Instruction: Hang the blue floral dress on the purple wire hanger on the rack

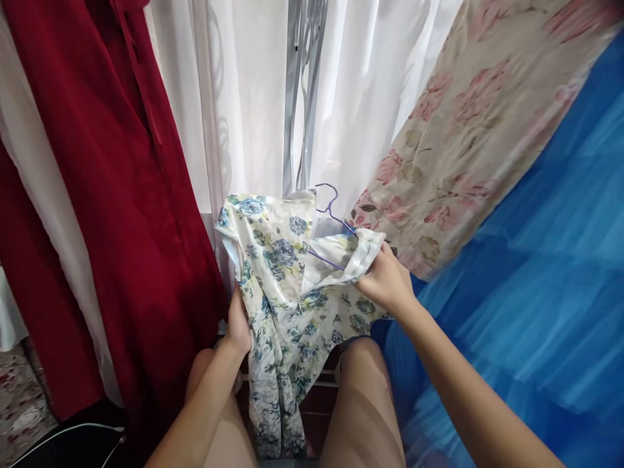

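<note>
A cream garment with blue flower print [283,286] hangs in front of me on a thin purple wire hanger [331,208]. My left hand [238,325] grips the garment's left side, fingers closed on the cloth. Over at the garment's right shoulder, my right hand [385,279] pinches the fabric just below the hanger's arm. The lower part of the garment drops down between my knees [361,390].
A dark red garment [127,195] hangs at the left beside white cloth. White sheer curtains [244,97] and a metal rail [297,91] are behind. A pink floral fabric [478,130] and blue netting [536,292] fill the right side.
</note>
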Tool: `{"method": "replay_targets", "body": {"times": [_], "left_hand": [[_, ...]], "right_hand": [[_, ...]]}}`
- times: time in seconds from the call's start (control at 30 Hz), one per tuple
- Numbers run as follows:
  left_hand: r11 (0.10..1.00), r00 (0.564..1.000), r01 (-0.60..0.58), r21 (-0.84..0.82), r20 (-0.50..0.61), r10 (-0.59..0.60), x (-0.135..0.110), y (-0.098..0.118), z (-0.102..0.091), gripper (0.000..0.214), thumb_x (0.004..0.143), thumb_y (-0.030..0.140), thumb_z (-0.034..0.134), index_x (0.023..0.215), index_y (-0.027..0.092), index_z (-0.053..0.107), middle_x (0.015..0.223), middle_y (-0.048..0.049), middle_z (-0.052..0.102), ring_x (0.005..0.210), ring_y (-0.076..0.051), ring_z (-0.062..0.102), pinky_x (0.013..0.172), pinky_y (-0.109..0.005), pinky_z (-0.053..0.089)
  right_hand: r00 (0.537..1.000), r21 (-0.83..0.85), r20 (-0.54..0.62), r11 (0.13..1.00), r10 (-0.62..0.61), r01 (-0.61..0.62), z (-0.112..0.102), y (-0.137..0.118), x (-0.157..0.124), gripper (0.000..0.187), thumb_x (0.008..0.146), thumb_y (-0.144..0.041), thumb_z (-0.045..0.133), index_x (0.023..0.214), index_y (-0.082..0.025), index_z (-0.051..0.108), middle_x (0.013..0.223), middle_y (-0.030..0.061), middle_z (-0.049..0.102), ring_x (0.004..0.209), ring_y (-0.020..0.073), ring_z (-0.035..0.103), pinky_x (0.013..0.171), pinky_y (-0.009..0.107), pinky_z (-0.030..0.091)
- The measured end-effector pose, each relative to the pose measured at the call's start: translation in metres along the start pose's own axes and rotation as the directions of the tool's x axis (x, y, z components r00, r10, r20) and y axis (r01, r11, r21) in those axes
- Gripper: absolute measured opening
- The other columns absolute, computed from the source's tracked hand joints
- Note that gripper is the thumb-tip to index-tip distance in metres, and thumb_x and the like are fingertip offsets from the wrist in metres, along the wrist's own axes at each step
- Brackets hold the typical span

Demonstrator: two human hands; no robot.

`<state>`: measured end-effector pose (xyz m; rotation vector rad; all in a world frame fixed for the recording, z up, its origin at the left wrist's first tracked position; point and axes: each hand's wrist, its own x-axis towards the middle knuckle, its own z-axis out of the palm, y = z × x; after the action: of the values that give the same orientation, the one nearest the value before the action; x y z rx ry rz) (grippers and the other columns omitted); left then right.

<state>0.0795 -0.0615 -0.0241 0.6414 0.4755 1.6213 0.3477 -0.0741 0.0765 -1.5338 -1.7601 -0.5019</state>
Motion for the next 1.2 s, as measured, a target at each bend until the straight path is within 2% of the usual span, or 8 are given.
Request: {"method": "replay_targets", "body": {"times": [0.2, 0.4, 0.47, 0.6, 0.67, 0.77, 0.87, 1.2], "left_hand": [[0.918, 0.989, -0.085, 0.387, -0.077, 0.124, -0.019, -0.016, -0.026, 0.055, 0.067, 0.029, 0.083, 0.118, 0.021, 0.064, 0.121, -0.0085, 0.068, 0.122, -0.029, 0.059, 0.106, -0.040, 0.044], [0.797, 0.960, -0.032, 0.604, -0.203, 0.192, -0.033, -0.059, -0.052, 0.034, 0.065, 0.018, 0.067, 0.098, 0.015, 0.067, 0.094, -0.0074, 0.074, 0.098, -0.024, 0.068, 0.090, -0.033, 0.051], [0.793, 0.948, -0.003, 0.610, -0.252, 0.197, -0.040, -0.075, -0.059, 0.030, 0.064, 0.016, 0.063, 0.094, 0.015, 0.067, 0.092, -0.0065, 0.073, 0.096, -0.022, 0.068, 0.086, -0.031, 0.051], [0.818, 0.942, 0.057, 0.573, -0.303, 0.147, -0.059, -0.094, -0.072, 0.034, 0.062, 0.019, 0.064, 0.095, 0.015, 0.068, 0.092, -0.0065, 0.073, 0.090, -0.023, 0.069, 0.082, -0.032, 0.052], [0.828, 0.950, 0.069, 0.557, -0.289, 0.115, -0.067, -0.094, -0.075, 0.037, 0.060, 0.017, 0.063, 0.096, 0.015, 0.069, 0.092, -0.0066, 0.074, 0.088, -0.024, 0.069, 0.082, -0.033, 0.052], [0.803, 0.951, 0.077, 0.591, -0.285, 0.119, -0.076, -0.085, -0.076, 0.034, 0.058, 0.013, 0.060, 0.091, 0.015, 0.070, 0.091, -0.0058, 0.074, 0.090, -0.026, 0.069, 0.084, -0.033, 0.052], [0.801, 0.952, 0.086, 0.592, -0.287, 0.110, -0.082, -0.077, -0.070, 0.038, 0.058, 0.011, 0.059, 0.094, 0.017, 0.070, 0.093, -0.0046, 0.074, 0.095, -0.027, 0.068, 0.087, -0.033, 0.052], [0.801, 0.981, 0.026, 0.598, -0.168, 0.093, -0.093, -0.080, -0.060, 0.034, 0.069, 0.015, 0.064, 0.102, 0.018, 0.067, 0.097, -0.0065, 0.072, 0.108, -0.026, 0.065, 0.100, -0.038, 0.047]], "right_hand": [[0.966, 0.010, 0.053, 0.967, -0.255, 0.255, -0.004, 0.002, 0.025, 0.070, 0.065, -0.030, 0.066, 0.133, -0.022, 0.053, 0.129, 0.0125, 0.055, 0.103, 0.0346, 0.061, 0.073, 0.037, 0.051], [0.909, 0.164, 0.080, 0.905, -0.408, 0.392, 0.009, 0.008, -0.002, 0.088, 0.064, -0.022, 0.068, 0.148, -0.020, 0.039, 0.148, 0.0160, 0.042, 0.133, 0.0426, 0.040, 0.106, 0.055, 0.036], [0.853, 0.326, 0.130, 0.834, -0.506, 0.445, 0.012, -0.009, -0.018, 0.087, 0.070, -0.020, 0.065, 0.152, -0.023, 0.035, 0.152, 0.0127, 0.040, 0.137, 0.0403, 0.037, 0.112, 0.058, 0.029], [0.693, 0.779, 0.210, 0.546, -0.690, 0.308, 0.020, -0.049, -0.060, 0.055, 0.087, -0.020, 0.055, 0.142, -0.029, 0.051, 0.131, 0.0053, 0.064, 0.118, 0.0262, 0.060, 0.101, 0.042, 0.047], [0.815, 0.854, 0.170, 0.496, -0.554, 0.159, 0.033, -0.057, -0.087, 0.035, 0.091, -0.022, 0.055, 0.124, -0.027, 0.065, 0.115, 0.0059, 0.071, 0.106, 0.0245, 0.066, 0.094, 0.039, 0.050], [0.975, 0.853, 0.219, 0.493, -0.037, -0.173, 0.065, -0.051, -0.129, 0.015, 0.094, -0.030, 0.056, 0.100, -0.022, 0.068, 0.093, 0.0068, 0.070, 0.087, 0.0227, 0.065, 0.079, 0.036, 0.052], [0.894, 0.781, 0.399, 0.435, 0.206, -0.449, 0.099, -0.042, -0.163, 0.021, 0.090, -0.041, 0.061, 0.094, -0.021, 0.060, 0.081, 0.0035, 0.063, 0.074, 0.0204, 0.059, 0.067, 0.032, 0.048], [0.845, 0.800, 0.533, 0.305, 0.035, -0.517, 0.101, -0.046, -0.160, 0.032, 0.094, -0.041, 0.051, 0.070, -0.021, 0.051, 0.063, -0.0015, 0.051, 0.060, 0.0153, 0.045, 0.060, 0.028, 0.036]]}}
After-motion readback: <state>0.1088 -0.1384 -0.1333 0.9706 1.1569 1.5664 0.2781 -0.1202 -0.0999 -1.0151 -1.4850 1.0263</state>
